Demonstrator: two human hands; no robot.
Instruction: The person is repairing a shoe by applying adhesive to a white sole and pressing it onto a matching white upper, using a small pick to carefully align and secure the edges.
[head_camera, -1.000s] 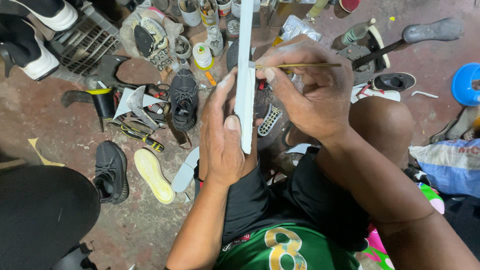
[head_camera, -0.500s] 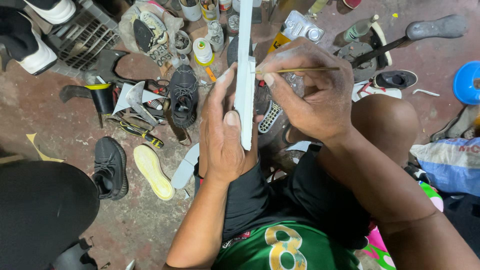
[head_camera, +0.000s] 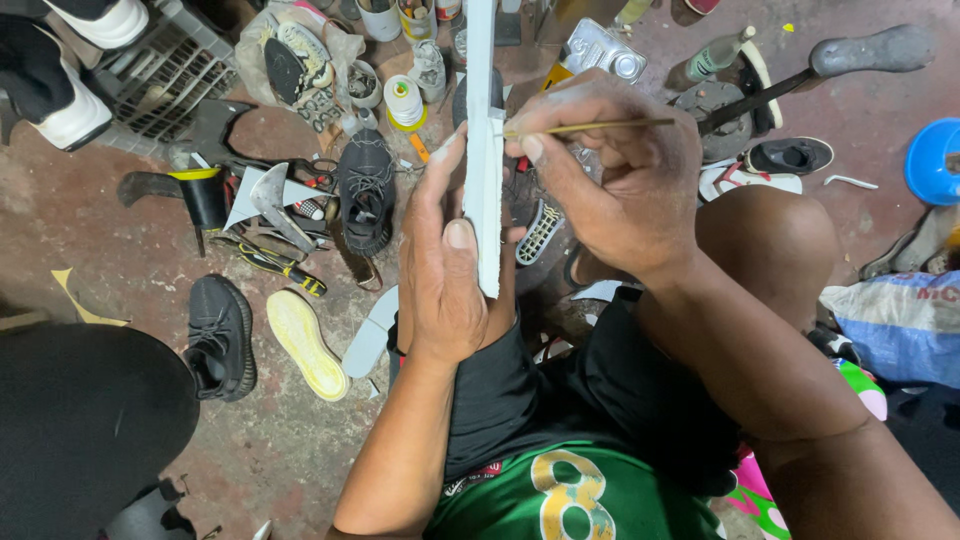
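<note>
Slightly higher than before, right hand (head_camera: 625, 180) pinches thin brush (head_camera: 590, 127) against white sole (head_camera: 482, 150), centre frame; left hand (head_camera: 445, 260) fingers press together gripping it.

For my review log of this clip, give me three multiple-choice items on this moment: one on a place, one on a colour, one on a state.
1. Where does the yellow insole lie?
A. on the floor beside the black shoe
B. inside the blue bowl
C. on the person's knee

2. What colour is the sole held upright?
A. red
B. white
C. green

3. What is the right hand doing?
A. resting open on the floor
B. pinching a thin brush at the sole's edge
C. gripping a hammer

Key: 1 A, the two lie side by side on the floor; 2 B, it shows pale white in the left hand; 3 B, the fingers pinch the stick, tip at the sole.
</note>
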